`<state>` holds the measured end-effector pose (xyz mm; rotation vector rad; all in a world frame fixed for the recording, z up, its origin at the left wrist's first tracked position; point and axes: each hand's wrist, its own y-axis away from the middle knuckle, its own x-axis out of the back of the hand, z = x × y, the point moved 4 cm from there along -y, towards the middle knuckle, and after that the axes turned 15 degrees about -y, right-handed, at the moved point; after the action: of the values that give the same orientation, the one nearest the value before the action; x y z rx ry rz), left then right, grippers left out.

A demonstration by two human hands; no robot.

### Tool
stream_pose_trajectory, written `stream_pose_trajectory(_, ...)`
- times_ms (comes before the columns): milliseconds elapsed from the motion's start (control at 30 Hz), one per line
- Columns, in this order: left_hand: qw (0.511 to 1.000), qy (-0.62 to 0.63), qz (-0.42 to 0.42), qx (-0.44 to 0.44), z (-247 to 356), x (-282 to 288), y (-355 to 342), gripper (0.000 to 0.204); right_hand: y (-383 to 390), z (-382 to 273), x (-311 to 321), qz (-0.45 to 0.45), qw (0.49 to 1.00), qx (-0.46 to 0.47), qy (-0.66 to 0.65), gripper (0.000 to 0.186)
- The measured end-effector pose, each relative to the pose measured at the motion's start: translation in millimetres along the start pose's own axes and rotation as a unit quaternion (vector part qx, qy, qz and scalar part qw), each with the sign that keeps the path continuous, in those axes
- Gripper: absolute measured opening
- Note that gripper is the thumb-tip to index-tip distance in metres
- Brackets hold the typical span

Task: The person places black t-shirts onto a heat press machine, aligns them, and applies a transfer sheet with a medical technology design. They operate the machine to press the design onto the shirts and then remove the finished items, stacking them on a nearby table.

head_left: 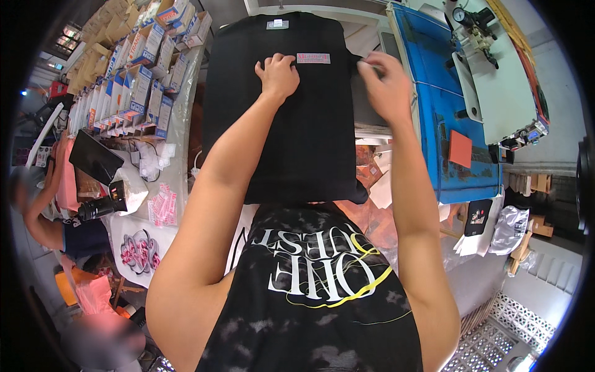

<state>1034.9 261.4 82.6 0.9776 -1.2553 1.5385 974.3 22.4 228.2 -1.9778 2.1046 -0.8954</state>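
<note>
A black T-shirt (310,142) lies spread out in front of me, its collar end with a small pale neck label (277,25) at the far side. On its upper chest sits a small rectangular patch (313,58) with pink lettering. My left hand (277,77) rests open on the fabric, fingers spread, index fingertip at the patch's left edge. Off the shirt's right edge, my right hand (389,87) is slightly blurred. Its thumb and fingers close on a bit of black cloth at the sleeve side.
Rows of cardboard boxes (136,93) fill the table at left, with pink printed sheets (162,208) and a dark screen (96,156) nearer. Blue metal equipment (443,105) with an orange square (460,149) stands right, beside a machine with a gauge (474,25). Another person's arm (43,198) shows far left.
</note>
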Motion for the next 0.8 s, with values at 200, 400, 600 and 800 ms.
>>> stream_pose_trajectory(200,0.995,-0.034,0.086,-0.038,-5,-4,21,0.031,71,-48,213,0.246,0.914,0.119,0.300,0.011)
stream_pose_trajectory(400,0.993,-0.043,0.092,-0.053,5,-3,25,0.030,92,-30,303,0.158,0.871,-0.079,0.459,0.043)
stream_pose_trajectory(600,0.993,-0.034,0.098,-0.057,-1,-4,25,0.031,87,-1,297,0.049,0.841,-0.117,0.526,0.054)
stream_pose_trajectory(800,0.974,0.080,0.180,-0.113,-37,30,66,0.015,88,-7,280,0.083,0.858,-0.073,0.501,0.045)
